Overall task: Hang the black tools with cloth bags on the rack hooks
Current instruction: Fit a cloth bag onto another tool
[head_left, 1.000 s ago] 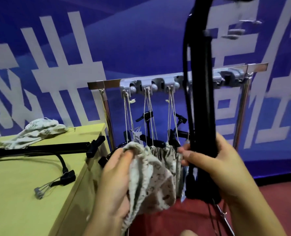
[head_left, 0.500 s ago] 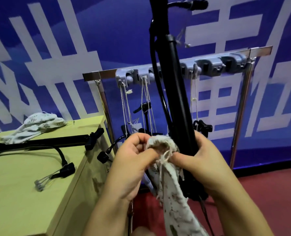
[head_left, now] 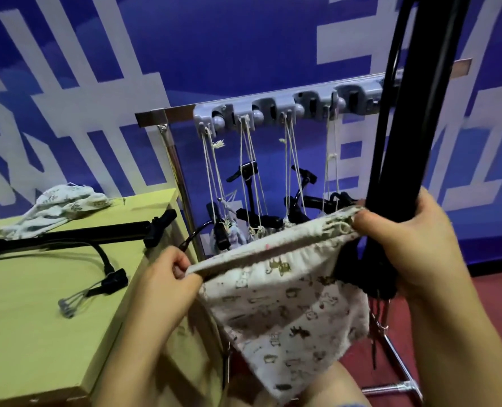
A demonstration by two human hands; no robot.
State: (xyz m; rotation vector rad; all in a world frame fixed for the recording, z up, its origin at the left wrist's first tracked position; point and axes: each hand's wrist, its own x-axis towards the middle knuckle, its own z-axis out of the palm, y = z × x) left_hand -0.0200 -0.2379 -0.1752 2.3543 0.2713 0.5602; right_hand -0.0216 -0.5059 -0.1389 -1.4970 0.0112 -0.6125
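My left hand (head_left: 167,282) pinches one end of the printed cloth bag (head_left: 285,306) mouth, fingers curled on the hem. My right hand (head_left: 405,245) grips the upright black tool (head_left: 414,118) and pinches the bag's other end against it, so the mouth is stretched flat between both hands, in front of the rack (head_left: 273,110). Four bagged tools hang by strings from its grey hooks (head_left: 290,108). On the desk (head_left: 38,289) at left lie another black tool (head_left: 76,235) and a second cloth bag (head_left: 61,205).
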